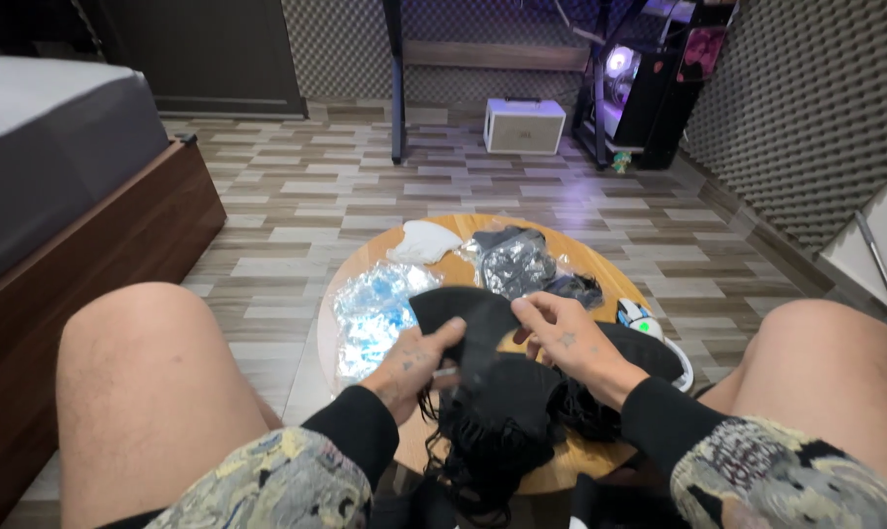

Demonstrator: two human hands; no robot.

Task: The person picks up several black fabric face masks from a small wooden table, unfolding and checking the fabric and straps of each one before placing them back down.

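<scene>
Hands, left (414, 360) and right (561, 341), pinch a black face mask (468, 318) above the round counter's (600, 453) near edge, over a heap of black masks (492, 416); it looks light, limp and soft, best gripped along its edges.

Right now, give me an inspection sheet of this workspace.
Surface: small round wooden table, low between the person's knees.
Job's things: black fabric mask held over a heap of black masks at the near edge.
Clutter: clear plastic wrappers, white mask, bagged dark masks, white computer mouse.
Grippers: left hand and right hand both pinch the black fabric mask.
Cables: dark ear loops dangle off the heap; no power cord made out.
Surroundings: tiled floor, bed at left, white speaker box, lit computer tower, foam-padded wall.
</scene>
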